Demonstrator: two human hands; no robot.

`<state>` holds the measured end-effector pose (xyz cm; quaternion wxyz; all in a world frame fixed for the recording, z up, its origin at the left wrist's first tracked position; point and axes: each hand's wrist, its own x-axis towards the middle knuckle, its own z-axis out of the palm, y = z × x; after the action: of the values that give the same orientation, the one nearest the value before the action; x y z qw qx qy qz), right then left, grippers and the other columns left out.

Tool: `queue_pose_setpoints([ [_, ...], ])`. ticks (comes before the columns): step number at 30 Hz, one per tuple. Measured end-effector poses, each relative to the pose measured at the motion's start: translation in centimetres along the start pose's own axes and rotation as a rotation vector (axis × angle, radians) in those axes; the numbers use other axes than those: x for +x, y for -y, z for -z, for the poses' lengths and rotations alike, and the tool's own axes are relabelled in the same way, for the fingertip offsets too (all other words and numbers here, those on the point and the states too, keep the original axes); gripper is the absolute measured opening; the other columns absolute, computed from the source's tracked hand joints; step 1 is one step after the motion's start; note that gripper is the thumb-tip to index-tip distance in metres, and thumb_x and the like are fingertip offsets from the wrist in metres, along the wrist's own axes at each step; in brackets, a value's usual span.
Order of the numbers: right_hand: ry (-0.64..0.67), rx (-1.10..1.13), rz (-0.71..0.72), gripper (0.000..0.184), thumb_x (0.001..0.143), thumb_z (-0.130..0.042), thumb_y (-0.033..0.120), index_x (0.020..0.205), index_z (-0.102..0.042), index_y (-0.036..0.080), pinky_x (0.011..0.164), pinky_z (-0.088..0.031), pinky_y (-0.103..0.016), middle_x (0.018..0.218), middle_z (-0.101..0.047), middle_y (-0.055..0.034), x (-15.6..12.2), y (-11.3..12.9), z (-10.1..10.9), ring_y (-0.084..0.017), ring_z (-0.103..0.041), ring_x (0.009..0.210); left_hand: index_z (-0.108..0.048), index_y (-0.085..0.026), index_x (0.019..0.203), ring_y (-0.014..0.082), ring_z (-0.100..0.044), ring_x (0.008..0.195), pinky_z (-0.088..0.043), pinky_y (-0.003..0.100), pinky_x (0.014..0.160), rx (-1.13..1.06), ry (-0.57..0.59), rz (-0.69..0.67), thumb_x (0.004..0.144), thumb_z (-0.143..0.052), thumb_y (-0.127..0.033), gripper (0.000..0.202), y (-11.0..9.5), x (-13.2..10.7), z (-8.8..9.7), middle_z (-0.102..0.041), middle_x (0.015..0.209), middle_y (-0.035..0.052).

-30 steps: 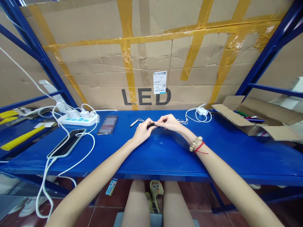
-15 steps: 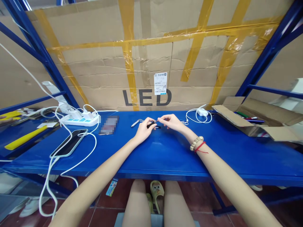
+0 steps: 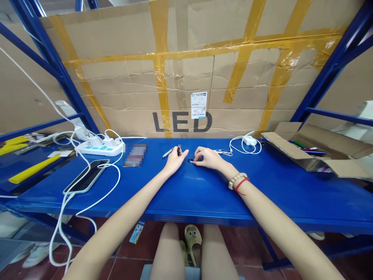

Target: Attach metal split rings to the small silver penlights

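My left hand (image 3: 174, 161) is closed around a short black and silver pen-like piece (image 3: 178, 149), most of it hidden by the fingers. Just left of that hand, a silver pen-shaped stick (image 3: 167, 153) lies on the blue tabletop (image 3: 189, 194). My right hand (image 3: 210, 158) is low over the table, its fingertips pinching a small, slim black piece (image 3: 190, 160) whose kind I cannot make out. Behind the right hand lie slim blue and silver items (image 3: 223, 152), partly covered by it.
An open cardboard box (image 3: 291, 151) with several pens stands at the right. A white charger (image 3: 249, 140) with cable lies at the back. At the left are a power strip (image 3: 100, 149), a phone (image 3: 87, 177), looping white cables and a yellow-handled tool (image 3: 35, 169). A large carton (image 3: 125, 93) stands behind.
My hands have moved apart. The right hand has come down to the tabletop with the small black piece, while the left has shifted slightly left and turned more upright.
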<state>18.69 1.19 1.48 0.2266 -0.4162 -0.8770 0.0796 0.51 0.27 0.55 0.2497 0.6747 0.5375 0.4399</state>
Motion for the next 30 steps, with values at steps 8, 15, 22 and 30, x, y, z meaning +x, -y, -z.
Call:
queue_pose_setpoints([
  [8,-0.124,0.091,0.096,0.01,0.075,-0.062,0.026,0.074,-0.069,0.019,0.07,-0.042,-0.024,0.094,-0.062,-0.0033,0.0,0.5,0.2,-0.013,-0.058,0.078,-0.035,-0.021,0.071,0.0142,-0.054,0.061,-0.04,0.027,0.061,0.126,0.065,-0.204,0.082,-0.049,-0.024,0.018,0.7,0.1,-0.5,-0.05,0.062,-0.0034],
  [15,-0.118,0.143,0.119,0.01,0.076,-0.061,0.026,0.075,-0.068,0.019,0.068,-0.043,-0.023,0.088,-0.066,-0.0037,0.0,0.5,0.2,-0.013,-0.06,0.075,-0.037,-0.02,0.07,0.013,-0.056,0.058,-0.041,0.026,0.059,-0.048,0.116,-0.108,0.076,-0.053,-0.022,0.018,0.4,0.2,-0.4,-0.053,0.058,-0.0049],
  [22,-0.156,0.165,0.026,0.03,0.076,-0.062,0.031,0.103,-0.064,0.02,0.062,-0.042,-0.022,0.088,-0.068,-0.0033,0.0,1.0,0.1,-0.013,-0.061,0.072,-0.033,-0.02,0.067,0.0106,-0.051,0.055,-0.04,0.024,0.06,-0.086,0.102,-0.175,0.08,-0.046,-0.02,0.018,-0.6,-0.1,0.0,-0.048,0.055,-0.005],
  [30,-0.042,-0.06,0.106,0.018,0.085,-0.052,0.027,0.083,-0.066,0.016,0.056,-0.031,-0.022,0.072,-0.063,-0.0045,-0.1,2.1,0.2,-0.012,-0.052,0.06,-0.031,-0.02,0.065,0.0092,-0.045,0.054,-0.036,0.023,0.057,-0.134,0.155,-0.227,0.082,-0.044,-0.021,0.021,-0.4,-0.1,-0.1,-0.042,0.058,-0.0053],
])
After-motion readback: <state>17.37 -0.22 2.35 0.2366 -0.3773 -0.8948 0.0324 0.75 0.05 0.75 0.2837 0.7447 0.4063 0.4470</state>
